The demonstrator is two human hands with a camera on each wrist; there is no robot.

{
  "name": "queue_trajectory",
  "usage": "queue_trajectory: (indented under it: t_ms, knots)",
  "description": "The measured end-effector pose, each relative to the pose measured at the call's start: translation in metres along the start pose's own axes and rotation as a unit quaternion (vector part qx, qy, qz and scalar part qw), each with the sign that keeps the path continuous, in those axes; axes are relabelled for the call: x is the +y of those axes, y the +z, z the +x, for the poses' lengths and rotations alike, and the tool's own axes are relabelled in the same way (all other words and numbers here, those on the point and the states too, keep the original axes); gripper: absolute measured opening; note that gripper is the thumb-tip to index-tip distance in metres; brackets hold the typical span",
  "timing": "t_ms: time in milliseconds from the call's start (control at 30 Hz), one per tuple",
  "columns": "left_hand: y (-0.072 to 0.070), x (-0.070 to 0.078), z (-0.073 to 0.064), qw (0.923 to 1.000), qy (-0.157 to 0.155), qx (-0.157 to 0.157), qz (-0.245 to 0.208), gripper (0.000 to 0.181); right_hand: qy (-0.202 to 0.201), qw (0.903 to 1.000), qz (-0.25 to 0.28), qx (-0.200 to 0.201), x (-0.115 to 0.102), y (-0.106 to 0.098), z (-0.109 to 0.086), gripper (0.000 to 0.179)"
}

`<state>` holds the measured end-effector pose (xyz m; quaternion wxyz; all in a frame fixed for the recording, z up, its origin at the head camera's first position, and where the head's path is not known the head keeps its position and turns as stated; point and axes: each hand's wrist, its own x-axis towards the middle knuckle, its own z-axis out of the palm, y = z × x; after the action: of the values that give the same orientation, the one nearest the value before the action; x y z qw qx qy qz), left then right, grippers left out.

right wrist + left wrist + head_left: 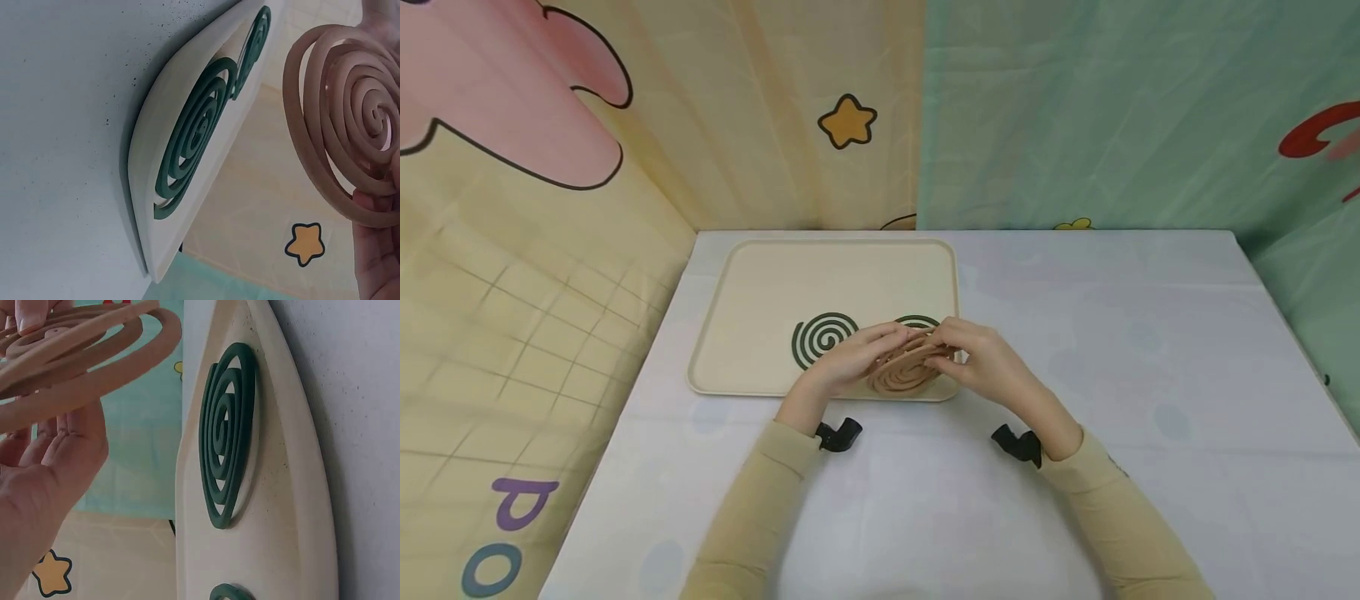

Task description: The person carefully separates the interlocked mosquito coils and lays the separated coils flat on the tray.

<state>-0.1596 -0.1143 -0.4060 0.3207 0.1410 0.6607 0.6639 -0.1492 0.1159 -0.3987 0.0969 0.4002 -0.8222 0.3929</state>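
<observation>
Beige sleeves [748, 500] come nearest in the head view; the left hand [861, 354] holds the brown coil [904, 379] by its left side, the right hand [988, 358] pinches its right edge, over the tray's [820, 271] near rim. Two green coils [827, 340] lie laid out; the brown seems unfinished, not set down. Room shows behind on the tray, rightward on the desk [1112, 333]. Left wrist: green inside the rim. Right wrist: brown strands gape; one coil or two, unclear

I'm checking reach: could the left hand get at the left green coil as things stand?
Probably, once it lets go: the left hand is busy holding the brown coil with the right hand. The left green coil lies close by on the tray, and nothing appears to rest on it.
</observation>
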Motion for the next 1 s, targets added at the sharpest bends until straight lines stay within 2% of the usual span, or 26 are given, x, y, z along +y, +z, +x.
queue_trajectory:
  t_ms: [67,133,167,267,333,400,500,567,667,733,833,933,1000]
  knots:
    - [0.002,0.001,-0.001,0.9999,0.004,0.009,-0.007,0.048,0.006,0.9999,0.0,0.011,-0.001,-0.001,0.001,0.02]
    - [0.002,0.0,-0.001,0.9998,0.01,0.019,-0.006,0.049,0.032,0.9992,0.012,0.022,-0.002,-0.002,0.002,0.022]
    - [0.001,0.0,-0.001,0.9996,0.014,0.022,-0.011,0.05,0.052,0.9981,0.02,0.027,-0.002,-0.002,0.002,0.024]
    - [0.002,-0.002,-0.001,0.9968,0.033,0.031,-0.067,0.047,0.128,0.9893,0.059,0.038,-0.001,-0.003,0.002,0.03]
    - [0.004,-0.005,-0.001,0.9907,0.05,0.042,-0.119,0.041,0.178,0.979,0.089,0.044,0.002,-0.002,0.001,0.03]
    - [0.007,-0.008,-0.001,0.98,0.069,0.052,-0.18,0.034,0.22,0.9668,0.121,0.049,0.006,-0.001,0.0,0.029]
    - [0.01,-0.013,0.0,0.9671,0.09,0.06,-0.23,0.031,0.25,0.953,0.162,0.057,0.01,0.001,-0.001,0.025]
    - [0.011,-0.016,0.001,0.9626,0.097,0.059,-0.246,0.031,0.249,0.9511,0.173,0.062,0.012,0.002,-0.002,0.022]
    - [0.012,-0.018,0.002,0.9626,0.096,0.054,-0.248,0.032,0.224,0.9598,0.157,0.061,0.011,0.0,-0.002,0.018]
    - [0.011,-0.018,0.002,0.9685,0.081,0.046,-0.231,0.035,0.193,0.972,0.124,0.05,0.01,-0.002,-0.001,0.016]
    - [0.01,-0.016,0.002,0.9805,0.032,0.033,-0.191,0.045,0.138,0.9871,0.079,0.017,0.007,-0.005,0.001,0.014]
    - [0.01,-0.013,0.002,0.9902,-0.003,0.016,-0.139,0.052,0.096,0.994,0.049,-0.017,0.003,-0.008,0.002,0.013]
    - [0.011,-0.012,0.003,0.9938,-0.004,0.015,-0.11,0.05,0.086,0.995,0.043,-0.029,0.001,-0.008,0.003,0.014]
